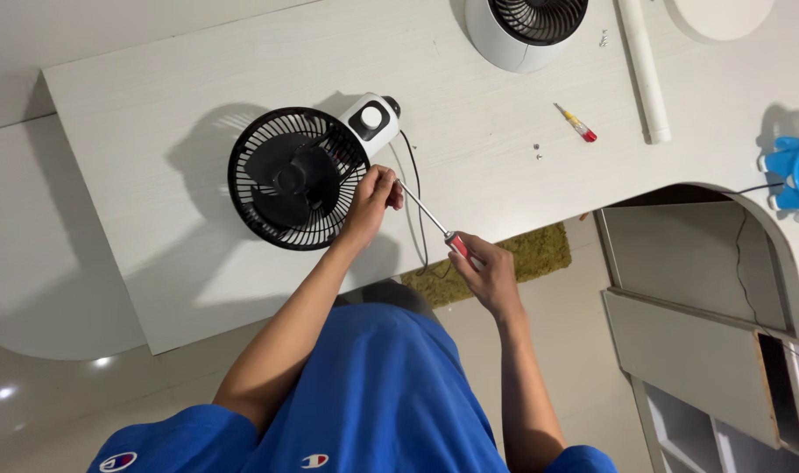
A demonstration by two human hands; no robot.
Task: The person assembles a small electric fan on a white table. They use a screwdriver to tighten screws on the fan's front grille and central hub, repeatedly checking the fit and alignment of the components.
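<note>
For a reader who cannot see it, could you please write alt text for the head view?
Seen from above, a person's right hand holds a red-handled screwdriver to a small black fan on a white table, the left hand at the tip. A second screwdriver lies nearby.

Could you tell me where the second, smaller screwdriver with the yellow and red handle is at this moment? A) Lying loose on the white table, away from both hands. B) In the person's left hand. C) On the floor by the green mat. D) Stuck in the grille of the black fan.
A: the small screwdriver lies alone on the white table, apart from both hands, while the right hand holds the longer screwdriver.
</note>
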